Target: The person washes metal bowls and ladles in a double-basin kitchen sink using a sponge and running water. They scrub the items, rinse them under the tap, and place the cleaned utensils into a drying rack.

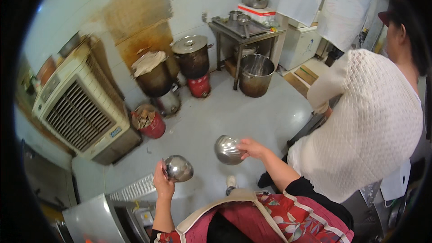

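Two shiny stainless steel bowls are held out in front of my body, well apart from each other, above the grey floor. My left hand (163, 183) grips the rim of one bowl (179, 169), whose rounded outside faces up and to the right. The second bowl (227, 150) is in my right hand (251, 148), held at its right edge and tilted. The right hand looks slightly blurred. I cannot tell whether either bowl has anything in it.
A person in a white knitted top (378, 114) stands close on my right. An air cooler (81, 111) is at left, near a red bucket (153, 126). A lidded pot (190, 54), a cloth-covered pot (152, 77), a metal table (266, 33) and a tall pot (256, 81) stand along the wall.
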Tool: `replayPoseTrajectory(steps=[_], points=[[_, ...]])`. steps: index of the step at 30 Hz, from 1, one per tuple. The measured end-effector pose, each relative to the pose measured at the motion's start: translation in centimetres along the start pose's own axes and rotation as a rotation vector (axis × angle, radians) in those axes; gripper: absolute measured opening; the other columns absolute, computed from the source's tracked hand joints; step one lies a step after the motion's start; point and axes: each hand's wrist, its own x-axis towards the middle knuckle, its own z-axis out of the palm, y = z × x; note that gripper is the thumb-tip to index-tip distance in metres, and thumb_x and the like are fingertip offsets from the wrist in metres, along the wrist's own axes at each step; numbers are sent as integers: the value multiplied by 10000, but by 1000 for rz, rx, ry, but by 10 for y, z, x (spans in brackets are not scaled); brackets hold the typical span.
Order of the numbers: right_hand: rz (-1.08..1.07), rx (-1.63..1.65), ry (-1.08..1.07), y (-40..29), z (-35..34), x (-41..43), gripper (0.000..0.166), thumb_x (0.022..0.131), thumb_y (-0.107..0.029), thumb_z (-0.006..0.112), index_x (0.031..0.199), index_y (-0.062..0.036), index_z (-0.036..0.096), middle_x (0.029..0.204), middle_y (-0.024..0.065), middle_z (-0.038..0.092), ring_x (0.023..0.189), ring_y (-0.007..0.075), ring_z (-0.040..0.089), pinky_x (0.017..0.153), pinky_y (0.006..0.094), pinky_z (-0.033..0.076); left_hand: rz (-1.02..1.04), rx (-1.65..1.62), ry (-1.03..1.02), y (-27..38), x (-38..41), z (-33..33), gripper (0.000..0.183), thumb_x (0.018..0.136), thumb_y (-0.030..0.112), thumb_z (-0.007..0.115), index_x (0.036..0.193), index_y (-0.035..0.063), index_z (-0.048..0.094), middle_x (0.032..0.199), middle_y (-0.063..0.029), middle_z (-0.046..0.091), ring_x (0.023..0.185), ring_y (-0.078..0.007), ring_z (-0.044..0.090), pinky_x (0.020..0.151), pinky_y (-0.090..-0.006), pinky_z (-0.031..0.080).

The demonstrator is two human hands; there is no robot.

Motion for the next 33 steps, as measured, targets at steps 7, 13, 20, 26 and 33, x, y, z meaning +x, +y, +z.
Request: replayPoseTrajectory(steps=[7, 13, 20, 26, 33], points=[[-98, 59, 64, -88, -71, 107, 255, 858, -290, 582, 1002, -89, 520, 901, 6, 587, 773, 102, 571, 614, 255, 502, 22, -118, -35, -36, 141, 106, 504, 595, -136, 578, 1061, 15, 459, 885, -115, 503, 798, -266, 505, 778, -268, 414], [-180, 128, 72, -162, -138, 197, 233, 847, -269, 593, 971, -80, 535, 882, -6, 585, 752, 74, 534, 621, 243, 460, -30, -137, -87, -63, 265, 181, 544, 594, -146, 549, 1107, 11, 456, 1076, -175, 551, 1020, -316, 546, 898, -342, 408], [-288, -550, 253, -213, -255, 280, 228, 792, -227, 651, 883, -25, 597, 757, -11, 584, 687, 89, 497, 641, 269, 430, 118, -151, -160, -83, 449, 298, 484, 617, -117, 548, 1070, 17, 443, 986, -186, 556, 907, -336, 556, 825, -343, 436], [-297, -506, 626, -314, -317, 276, 170, 811, -187, 636, 883, -40, 590, 721, -41, 556, 665, 50, 487, 576, 220, 408, 123, -275, -268, -53, 623, 401, 474, 708, -37, 560, 1165, 22, 444, 1032, -209, 581, 955, -357, 574, 811, -375, 447], [-617, 172, 888, -416, -387, 292, 141, 821, -187, 612, 851, -99, 506, 655, -48, 465, 539, 36, 385, 428, 178, 287, 322, -415, -247, 15, 831, 543, 456, 737, -48, 517, 1174, 33, 412, 1024, -202, 586, 969, -368, 559, 823, -380, 437]])
